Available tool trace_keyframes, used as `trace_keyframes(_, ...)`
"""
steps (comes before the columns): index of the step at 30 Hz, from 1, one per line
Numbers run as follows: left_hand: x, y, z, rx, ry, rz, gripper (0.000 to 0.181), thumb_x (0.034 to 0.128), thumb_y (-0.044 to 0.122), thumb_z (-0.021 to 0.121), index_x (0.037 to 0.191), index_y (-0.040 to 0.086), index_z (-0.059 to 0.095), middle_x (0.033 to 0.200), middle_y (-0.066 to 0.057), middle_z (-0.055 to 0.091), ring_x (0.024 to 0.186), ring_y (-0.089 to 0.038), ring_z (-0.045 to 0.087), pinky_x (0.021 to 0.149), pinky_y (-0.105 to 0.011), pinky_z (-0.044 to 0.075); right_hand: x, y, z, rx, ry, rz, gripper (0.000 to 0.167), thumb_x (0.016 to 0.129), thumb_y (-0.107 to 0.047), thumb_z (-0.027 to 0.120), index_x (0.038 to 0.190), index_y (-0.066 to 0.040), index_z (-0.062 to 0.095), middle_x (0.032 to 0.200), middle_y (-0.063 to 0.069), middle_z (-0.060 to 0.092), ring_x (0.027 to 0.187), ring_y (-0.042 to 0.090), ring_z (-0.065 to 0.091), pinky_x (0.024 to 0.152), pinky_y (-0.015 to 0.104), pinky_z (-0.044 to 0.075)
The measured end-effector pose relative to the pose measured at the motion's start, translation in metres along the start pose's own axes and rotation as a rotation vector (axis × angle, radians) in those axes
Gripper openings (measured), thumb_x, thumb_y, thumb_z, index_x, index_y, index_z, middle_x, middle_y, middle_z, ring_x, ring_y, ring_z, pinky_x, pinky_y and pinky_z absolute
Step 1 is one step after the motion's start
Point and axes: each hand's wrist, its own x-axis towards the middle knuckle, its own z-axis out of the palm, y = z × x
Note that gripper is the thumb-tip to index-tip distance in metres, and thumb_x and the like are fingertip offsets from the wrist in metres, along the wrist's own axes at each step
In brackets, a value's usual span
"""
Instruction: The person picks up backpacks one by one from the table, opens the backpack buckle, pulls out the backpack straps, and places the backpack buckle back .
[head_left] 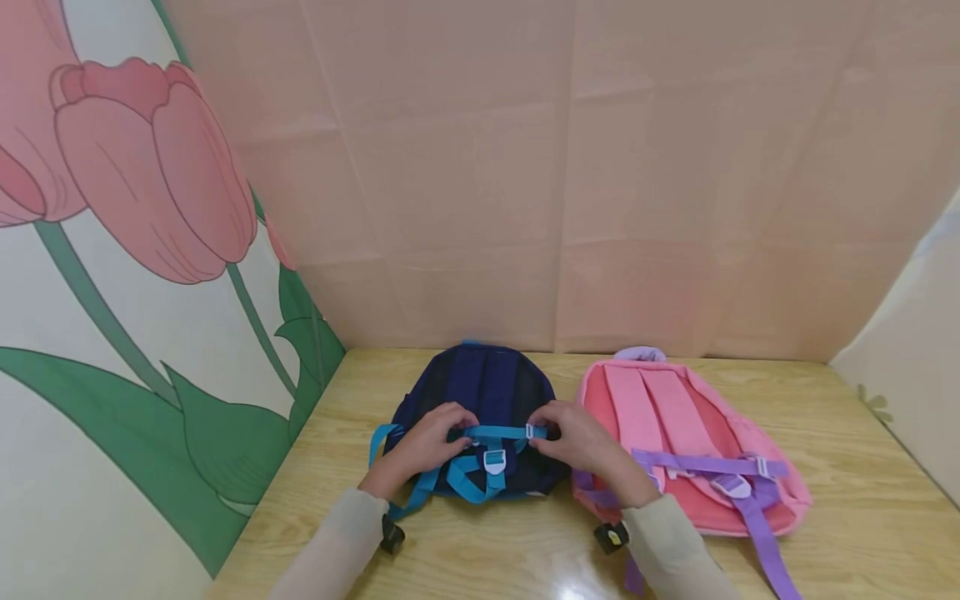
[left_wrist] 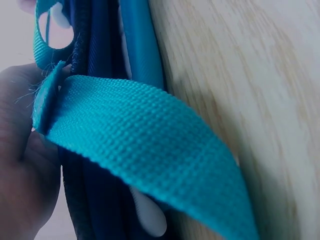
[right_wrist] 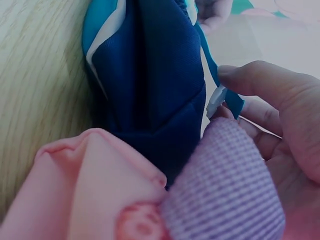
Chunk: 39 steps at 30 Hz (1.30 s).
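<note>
A navy backpack [head_left: 480, 375] lies on the table with its shoulder straps facing up. Across it runs a blue chest strap [head_left: 498, 432], pulled taut between both hands. My left hand [head_left: 429, 439] pinches the strap's left end; in the left wrist view that hand [left_wrist: 25, 155] is partly hidden behind a wide loop of blue webbing [left_wrist: 145, 130]. At the other end, my right hand [head_left: 579, 440] holds the strap beside a white buckle [head_left: 529, 431]. The right wrist view has the thumb of the right hand [right_wrist: 300, 120] against the strap by that buckle [right_wrist: 216, 100]. Another white buckle [head_left: 495, 461] hangs below.
Close on the right lies a pink backpack [head_left: 720, 408] with purple straps [head_left: 765, 542], touching or nearly touching the navy one. The wooden table [head_left: 480, 550] ends at a beige backdrop [head_left: 562, 208]. A tulip-printed panel [head_left: 150, 167] stands at the left.
</note>
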Motion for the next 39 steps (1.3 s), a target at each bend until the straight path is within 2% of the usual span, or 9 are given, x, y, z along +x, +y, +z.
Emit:
trace_keyframes(5, -0.0003, 0.0019, -0.0011, 0.016, -0.023, -0.01, 0.021, 0.0977, 0.014, 0.069, 0.118, 0.017, 0.068, 0.113, 0.004, 0.063, 0.103, -0.012, 0.058, 0.092, -0.031, 0.052, -0.0012, 0.0007, 0.0, 0.014, -0.007, -0.021, 0.016, 0.085, -0.013, 0.082, 0.099, -0.009, 0.074, 0.09, -0.002, 0.067, 0.083, 0.023, 0.062, 0.077, 0.04, 0.057)
trace_keyframes(12, 0.0009, 0.0049, -0.0022, 0.053, -0.052, -0.016, 0.022, 0.098, 0.014, 0.068, 0.12, 0.016, 0.068, 0.114, 0.003, 0.063, 0.106, -0.012, 0.057, 0.094, -0.031, 0.051, -0.0009, 0.004, 0.001, -0.012, -0.006, -0.027, 0.017, 0.083, -0.014, 0.083, 0.098, -0.01, 0.074, 0.09, -0.002, 0.067, 0.084, 0.023, 0.062, 0.077, 0.034, 0.056)
trace_keyframes(18, 0.0008, 0.006, -0.0017, 0.069, -0.067, -0.007, 0.023, 0.0971, 0.014, 0.069, 0.12, 0.017, 0.067, 0.114, 0.004, 0.063, 0.106, -0.012, 0.056, 0.094, -0.03, 0.05, -0.0012, 0.0058, 0.0027, -0.082, 0.002, -0.008, 0.017, 0.082, -0.016, 0.085, 0.096, -0.014, 0.075, 0.088, -0.007, 0.066, 0.083, 0.018, 0.059, 0.076, 0.033, 0.052)
trace_keyframes(26, 0.0003, 0.0048, -0.0013, 0.069, -0.065, 0.001, 0.025, 0.097, 0.013, 0.069, 0.121, 0.017, 0.067, 0.116, 0.004, 0.063, 0.107, -0.012, 0.055, 0.095, -0.031, 0.05, -0.0019, 0.0059, 0.0034, -0.114, 0.011, -0.011, 0.018, 0.081, -0.017, 0.085, 0.095, -0.014, 0.075, 0.086, -0.008, 0.065, 0.084, 0.019, 0.058, 0.078, 0.036, 0.047)
trace_keyframes(33, 0.0003, 0.0055, -0.0024, 0.052, -0.06, 0.011, 0.025, 0.0975, 0.012, 0.068, 0.122, 0.016, 0.067, 0.117, 0.004, 0.063, 0.108, -0.012, 0.054, 0.096, -0.032, 0.049, -0.0021, 0.0041, 0.0003, -0.135, 0.003, 0.025, 0.019, 0.08, -0.017, 0.085, 0.096, -0.016, 0.074, 0.086, -0.008, 0.064, 0.086, 0.015, 0.054, 0.081, 0.038, 0.044)
trace_keyframes(39, -0.0007, 0.0069, -0.0057, 0.055, -0.055, 0.021, 0.026, 0.0969, 0.014, 0.069, 0.123, 0.016, 0.066, 0.119, 0.004, 0.063, 0.108, -0.013, 0.055, 0.096, -0.032, 0.05, -0.0026, 0.004, -0.001, -0.152, 0.012, -0.006, 0.021, 0.079, -0.017, 0.086, 0.096, -0.014, 0.074, 0.086, -0.006, 0.065, 0.086, 0.016, 0.055, 0.08, 0.039, 0.044)
